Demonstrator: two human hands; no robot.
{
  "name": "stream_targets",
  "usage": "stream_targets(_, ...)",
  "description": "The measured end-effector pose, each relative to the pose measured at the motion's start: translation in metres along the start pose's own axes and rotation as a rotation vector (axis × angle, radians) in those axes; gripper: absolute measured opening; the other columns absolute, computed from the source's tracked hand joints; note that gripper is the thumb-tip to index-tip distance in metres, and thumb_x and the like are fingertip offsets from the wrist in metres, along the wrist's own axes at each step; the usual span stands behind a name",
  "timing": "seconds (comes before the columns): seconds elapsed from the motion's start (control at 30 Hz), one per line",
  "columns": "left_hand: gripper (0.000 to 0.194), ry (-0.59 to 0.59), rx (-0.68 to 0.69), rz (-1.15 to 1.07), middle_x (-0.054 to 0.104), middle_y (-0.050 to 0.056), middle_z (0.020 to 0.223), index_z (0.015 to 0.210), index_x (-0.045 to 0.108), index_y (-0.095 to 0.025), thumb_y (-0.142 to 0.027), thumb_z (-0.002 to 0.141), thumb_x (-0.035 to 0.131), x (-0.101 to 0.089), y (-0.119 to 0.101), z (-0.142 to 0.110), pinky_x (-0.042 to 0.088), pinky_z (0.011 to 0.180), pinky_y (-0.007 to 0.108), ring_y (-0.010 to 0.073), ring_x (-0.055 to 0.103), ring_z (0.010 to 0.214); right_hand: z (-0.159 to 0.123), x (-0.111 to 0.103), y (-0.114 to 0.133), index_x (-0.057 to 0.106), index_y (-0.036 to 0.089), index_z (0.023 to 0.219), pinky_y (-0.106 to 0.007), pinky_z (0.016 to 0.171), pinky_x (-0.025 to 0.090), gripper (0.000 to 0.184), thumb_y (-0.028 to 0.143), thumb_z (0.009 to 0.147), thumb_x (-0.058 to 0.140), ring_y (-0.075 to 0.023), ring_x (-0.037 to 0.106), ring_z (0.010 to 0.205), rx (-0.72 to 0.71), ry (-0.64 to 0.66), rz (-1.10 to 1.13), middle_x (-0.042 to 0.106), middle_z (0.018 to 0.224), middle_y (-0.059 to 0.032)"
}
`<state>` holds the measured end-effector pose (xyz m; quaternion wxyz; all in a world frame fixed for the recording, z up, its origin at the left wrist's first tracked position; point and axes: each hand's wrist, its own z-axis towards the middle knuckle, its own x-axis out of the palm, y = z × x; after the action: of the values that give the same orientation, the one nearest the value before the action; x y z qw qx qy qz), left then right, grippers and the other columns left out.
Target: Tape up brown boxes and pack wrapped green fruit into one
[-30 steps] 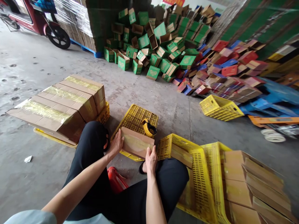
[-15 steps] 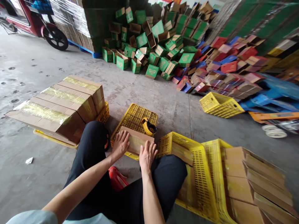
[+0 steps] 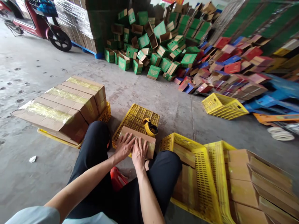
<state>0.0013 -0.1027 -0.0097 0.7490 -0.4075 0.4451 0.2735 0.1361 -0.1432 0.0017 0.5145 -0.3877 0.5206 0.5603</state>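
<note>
A small cardboard box (image 3: pixel 150 147) lies on the near part of a low yellow crate (image 3: pixel 137 115), just ahead of the person's knees. The left hand (image 3: pixel 124 147) and right hand (image 3: pixel 139 152) rest side by side on its top, fingers outstretched and flat, grasping nothing. The step in hand looks like smoothing the box's top; the next move probably calls for even pressure outward, then a hold on both ends. Behind the box sits a tape dispenser (image 3: pixel 148 127); farther left, larger taped cartons (image 3: pixel 76 97) stand in a row.
</note>
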Motion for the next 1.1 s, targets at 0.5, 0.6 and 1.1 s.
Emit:
stream_targets(0.5,0.066,-0.014,-0.208,-0.168,0.019,0.014,0.174,0.161,0.04,-0.02,-0.053,0.104,0.047,-0.002,0.027,-0.004,0.021,0.127,0.058,0.0374,0.013,0.162,-0.019,-0.006,-0.031,0.038,0.013,0.162,-0.065,0.122,0.026,0.066,0.05,0.109,0.024,-0.0389,0.027,0.157,0.19,-0.025,0.031,0.034,0.168,-0.0197)
stream_targets(0.6,0.078,-0.041,-0.307,-0.316,0.01,0.022,0.174,0.165,0.025,-0.009,-0.055,0.104,0.043,0.005,0.039,-0.007,0.027,0.126,0.055,0.0366,0.011,0.162,-0.026,0.002,-0.048,0.036,0.004,0.161,-0.057,0.122,0.033,0.079,0.06,0.107,0.021,-0.0383,0.027,0.157,0.256,-0.102,0.097,0.031,0.168,-0.026)
stream_targets(1.1,0.062,-0.001,-0.587,-0.788,0.062,0.017,0.145,0.15,0.048,-0.017,-0.051,0.099,0.054,-0.002,0.055,0.003,0.041,0.118,0.052,0.0327,0.056,0.139,-0.018,-0.007,-0.081,0.063,0.006,0.138,-0.039,0.096,0.055,0.08,0.07,0.094,0.043,-0.0328,0.072,0.114,0.54,-0.099,0.411,0.073,0.127,-0.0233)
